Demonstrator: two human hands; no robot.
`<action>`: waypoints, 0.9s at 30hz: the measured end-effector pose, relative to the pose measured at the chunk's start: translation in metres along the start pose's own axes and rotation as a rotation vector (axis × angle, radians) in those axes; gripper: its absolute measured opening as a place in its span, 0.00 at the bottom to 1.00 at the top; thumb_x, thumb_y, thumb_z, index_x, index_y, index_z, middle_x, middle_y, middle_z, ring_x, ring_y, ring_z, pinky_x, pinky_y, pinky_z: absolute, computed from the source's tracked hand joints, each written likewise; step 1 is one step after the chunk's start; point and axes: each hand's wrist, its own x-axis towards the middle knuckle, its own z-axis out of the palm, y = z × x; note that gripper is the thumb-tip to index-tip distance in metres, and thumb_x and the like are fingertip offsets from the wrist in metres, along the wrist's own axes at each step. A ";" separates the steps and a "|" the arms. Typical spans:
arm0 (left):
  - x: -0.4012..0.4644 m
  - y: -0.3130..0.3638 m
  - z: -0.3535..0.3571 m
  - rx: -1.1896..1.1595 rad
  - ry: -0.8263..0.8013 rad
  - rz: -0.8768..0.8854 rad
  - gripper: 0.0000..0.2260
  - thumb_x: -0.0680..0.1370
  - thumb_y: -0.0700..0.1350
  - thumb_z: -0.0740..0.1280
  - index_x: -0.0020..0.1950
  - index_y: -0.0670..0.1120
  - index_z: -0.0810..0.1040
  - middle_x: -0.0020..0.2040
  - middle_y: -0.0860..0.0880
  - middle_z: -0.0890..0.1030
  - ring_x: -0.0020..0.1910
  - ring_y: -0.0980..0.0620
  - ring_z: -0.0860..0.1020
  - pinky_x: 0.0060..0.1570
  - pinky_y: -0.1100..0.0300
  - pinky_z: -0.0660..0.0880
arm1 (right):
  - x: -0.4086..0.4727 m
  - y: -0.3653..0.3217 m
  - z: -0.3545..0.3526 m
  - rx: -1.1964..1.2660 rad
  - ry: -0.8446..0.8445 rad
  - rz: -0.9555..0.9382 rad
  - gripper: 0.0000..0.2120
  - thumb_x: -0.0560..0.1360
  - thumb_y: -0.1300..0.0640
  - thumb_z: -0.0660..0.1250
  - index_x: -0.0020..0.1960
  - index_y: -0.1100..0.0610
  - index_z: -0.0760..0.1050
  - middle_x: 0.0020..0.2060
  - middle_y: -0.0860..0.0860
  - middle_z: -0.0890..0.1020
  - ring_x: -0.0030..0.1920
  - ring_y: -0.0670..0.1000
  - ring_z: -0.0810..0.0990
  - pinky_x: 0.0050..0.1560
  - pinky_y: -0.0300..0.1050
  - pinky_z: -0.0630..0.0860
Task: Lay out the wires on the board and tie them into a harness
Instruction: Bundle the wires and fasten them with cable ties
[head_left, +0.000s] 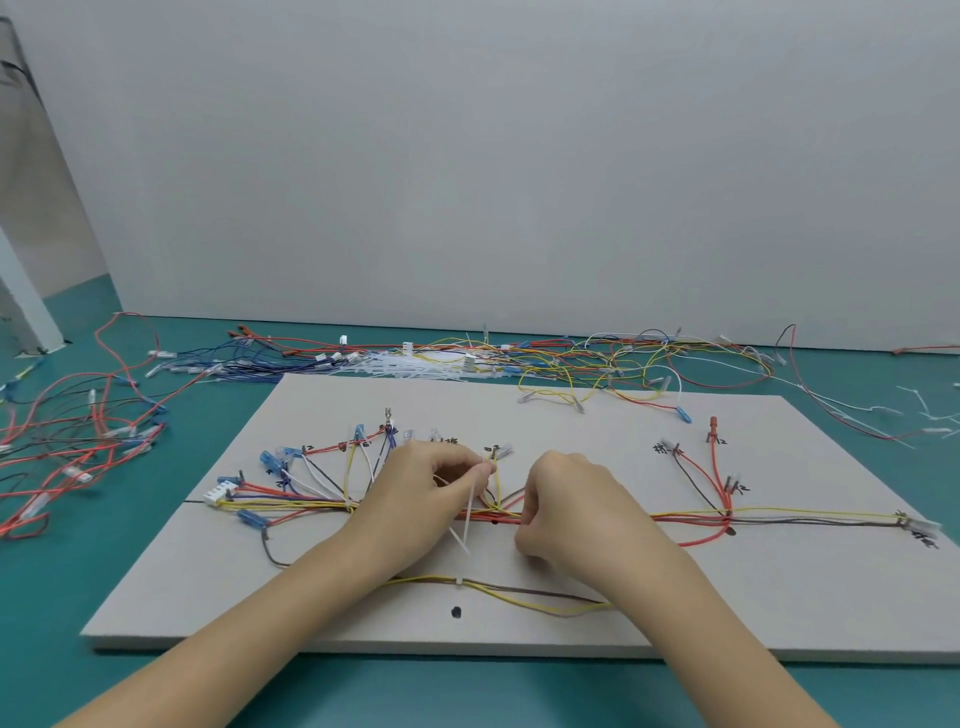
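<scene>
One table (156, 691) with a teal top filled the lower frame, and one grey board (675, 597) lay flat on it in the lower middle. The near edge of the board ran along the bottom, its left edge slanted to the upper middle, and its right corner was cut by the frame. The near part of the board, below the hands, had much free surface; the table strip in front of it was also free.

One harness (779, 519) lay across the middle of the board, its long axis running left to right, from a white plug (215, 492) at the left to a terminal near the right edge. Branches fanned toward the upper frame at the left and at the right. One separate pair of wires (519, 592), yellow and brown and already tied once, lay nearer the bottom, also left to right.

Two heaps of loose wires (78, 441) lay on the table, one at the left and one along the far edge of the board, with a pile of ties (405, 366) between them.

Two hands were at the centre. The left hand (421, 493) pinched one white tie (470, 512), which hung slanted downward. The right hand (566, 504) had curled fingers pinching the harness.
</scene>
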 end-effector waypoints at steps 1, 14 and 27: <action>0.000 -0.001 0.000 -0.007 0.021 0.001 0.07 0.78 0.42 0.68 0.43 0.46 0.85 0.38 0.49 0.84 0.34 0.59 0.77 0.37 0.66 0.72 | 0.001 -0.001 -0.001 -0.021 -0.008 -0.003 0.07 0.70 0.59 0.67 0.47 0.58 0.75 0.44 0.52 0.74 0.47 0.56 0.75 0.43 0.44 0.72; 0.001 -0.002 0.000 -0.002 -0.006 0.013 0.08 0.79 0.39 0.66 0.52 0.45 0.85 0.39 0.53 0.85 0.42 0.57 0.82 0.48 0.59 0.78 | -0.003 0.002 -0.001 -0.244 0.036 -0.264 0.13 0.67 0.57 0.65 0.33 0.54 0.60 0.32 0.50 0.65 0.30 0.50 0.63 0.28 0.41 0.56; 0.001 -0.004 0.002 0.044 -0.024 0.059 0.08 0.78 0.40 0.68 0.53 0.48 0.85 0.44 0.46 0.80 0.38 0.60 0.74 0.38 0.72 0.66 | 0.004 0.032 0.007 0.410 0.106 -0.278 0.09 0.65 0.62 0.69 0.32 0.49 0.75 0.25 0.45 0.77 0.27 0.42 0.74 0.31 0.36 0.73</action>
